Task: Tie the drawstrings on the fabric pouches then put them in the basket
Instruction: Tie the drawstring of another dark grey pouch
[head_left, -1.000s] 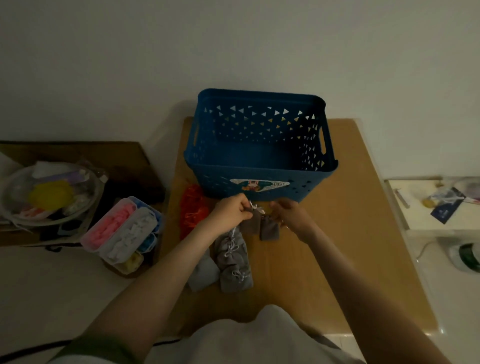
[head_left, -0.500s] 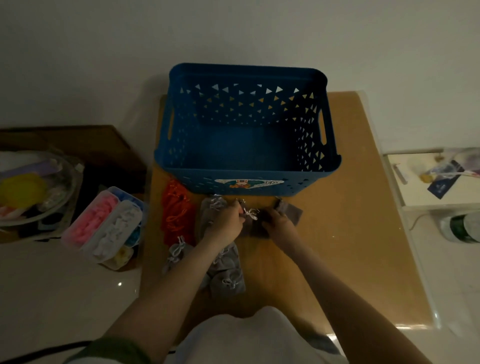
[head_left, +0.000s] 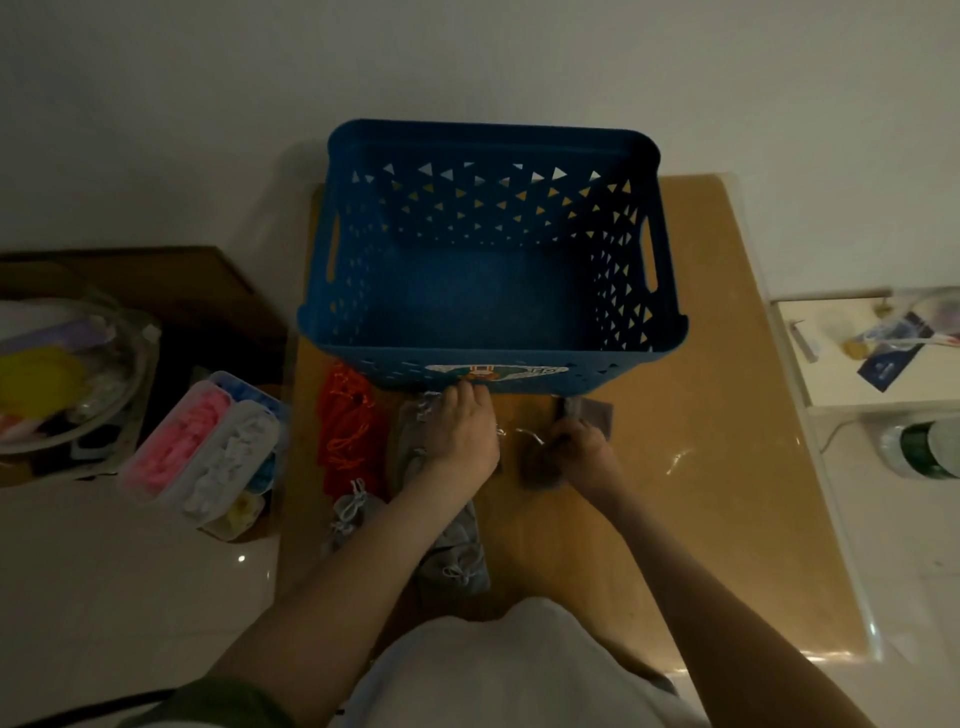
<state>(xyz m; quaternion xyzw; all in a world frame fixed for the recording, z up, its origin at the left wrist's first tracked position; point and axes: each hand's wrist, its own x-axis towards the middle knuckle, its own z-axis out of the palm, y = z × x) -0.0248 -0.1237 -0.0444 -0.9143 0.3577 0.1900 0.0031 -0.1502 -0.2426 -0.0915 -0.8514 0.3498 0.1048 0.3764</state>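
The right hand (head_left: 582, 452) has its grip curled round a dark grey pouch (head_left: 540, 467) on the surface (head_left: 727, 467) just before the blue basket (head_left: 488, 132); the white drawstring (head_left: 527, 434) runs from it toward the left hand (head_left: 462, 436), whose fingers are curled, though whether that grip pinches the cord I cannot tell. To tie well, I judge: keep the pouch pinned, pull both ends level and taut, cinch the knot close against the neck; the basket holds no pouches yet.
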